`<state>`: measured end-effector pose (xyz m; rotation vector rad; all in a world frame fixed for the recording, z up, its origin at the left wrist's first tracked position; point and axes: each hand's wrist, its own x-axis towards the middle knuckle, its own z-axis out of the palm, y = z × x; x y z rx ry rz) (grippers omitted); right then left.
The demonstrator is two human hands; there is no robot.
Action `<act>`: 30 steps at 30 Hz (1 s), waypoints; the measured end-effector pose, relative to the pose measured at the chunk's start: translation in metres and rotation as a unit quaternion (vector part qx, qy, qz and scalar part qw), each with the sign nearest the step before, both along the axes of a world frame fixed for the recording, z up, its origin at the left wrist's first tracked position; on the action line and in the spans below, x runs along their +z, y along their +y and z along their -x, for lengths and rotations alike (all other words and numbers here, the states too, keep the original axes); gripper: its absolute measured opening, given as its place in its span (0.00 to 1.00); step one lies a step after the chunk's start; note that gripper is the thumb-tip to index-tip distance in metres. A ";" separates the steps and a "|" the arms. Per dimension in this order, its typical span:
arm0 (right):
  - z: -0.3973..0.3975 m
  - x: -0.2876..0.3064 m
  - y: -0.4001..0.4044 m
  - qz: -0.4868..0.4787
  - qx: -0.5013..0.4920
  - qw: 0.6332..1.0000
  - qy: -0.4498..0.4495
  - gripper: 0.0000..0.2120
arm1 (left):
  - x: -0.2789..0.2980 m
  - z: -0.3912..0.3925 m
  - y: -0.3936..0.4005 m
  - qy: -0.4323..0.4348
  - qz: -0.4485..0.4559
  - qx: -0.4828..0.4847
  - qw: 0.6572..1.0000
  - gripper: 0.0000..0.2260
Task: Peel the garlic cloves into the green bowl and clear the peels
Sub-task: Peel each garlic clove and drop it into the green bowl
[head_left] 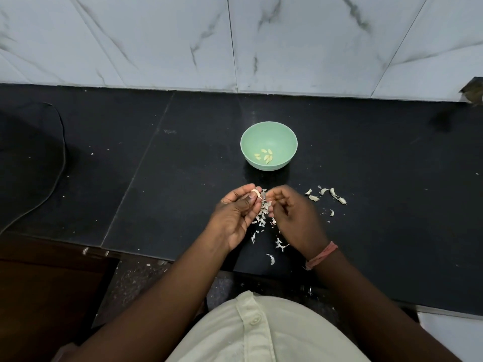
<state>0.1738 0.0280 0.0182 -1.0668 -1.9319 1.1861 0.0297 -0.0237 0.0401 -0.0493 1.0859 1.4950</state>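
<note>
A green bowl [277,133] stands on the black counter and holds several peeled garlic cloves [264,155]. Just in front of it, my left hand [236,218] pinches a pale garlic clove [256,193] between thumb and fingers. My right hand [294,218] is close beside it, its fingertips pinched at the clove's skin. A heap of white peels [262,218] lies on the counter between and under both hands. Several unpeeled cloves [325,195] lie to the right of my right hand.
The black counter [156,178] ends at a marble-tiled wall [235,43] behind the bowl. A dark curved object [28,158] lies at the far left. Loose peel scraps [271,258] sit near the counter's front edge.
</note>
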 end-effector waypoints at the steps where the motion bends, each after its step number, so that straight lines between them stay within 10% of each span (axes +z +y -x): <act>1: 0.002 0.000 -0.001 0.008 -0.021 1.000 0.002 0.13 | 0.000 -0.001 0.001 -0.003 -0.005 0.009 1.000 0.09; 30: 0.017 0.015 0.013 0.258 -0.100 0.952 0.130 0.11 | -0.002 0.002 0.001 0.167 -0.038 -0.078 0.982 0.06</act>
